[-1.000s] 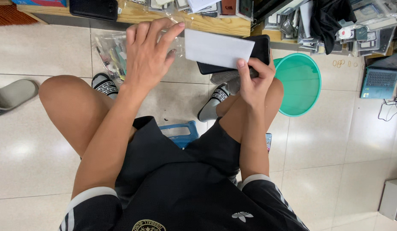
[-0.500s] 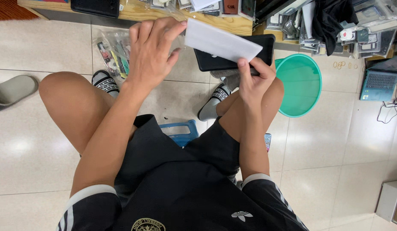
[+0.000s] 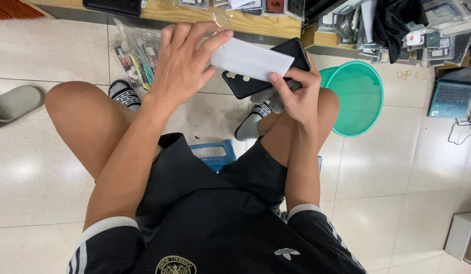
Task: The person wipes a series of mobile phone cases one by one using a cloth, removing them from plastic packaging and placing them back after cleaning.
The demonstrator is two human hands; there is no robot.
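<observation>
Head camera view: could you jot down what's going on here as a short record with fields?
Left hand: pinches one end of a white sheet
Right hand: grips a black phone and the sheet's other end
Sheet: lies across the phone
Nearby: green basin on the tiled floor
Seat: blue stool

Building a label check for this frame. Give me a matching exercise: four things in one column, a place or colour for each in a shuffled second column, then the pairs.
Things:
1. white sheet
2. black phone
3. basin
4. sandal

Descriptions:
A. teal, on the floor beside the right knee
B. grey, at the far left edge on the floor
C. pinched by the left hand, lying over the phone
D. gripped in the right hand

Pairs: 1-C, 2-D, 3-A, 4-B
</observation>
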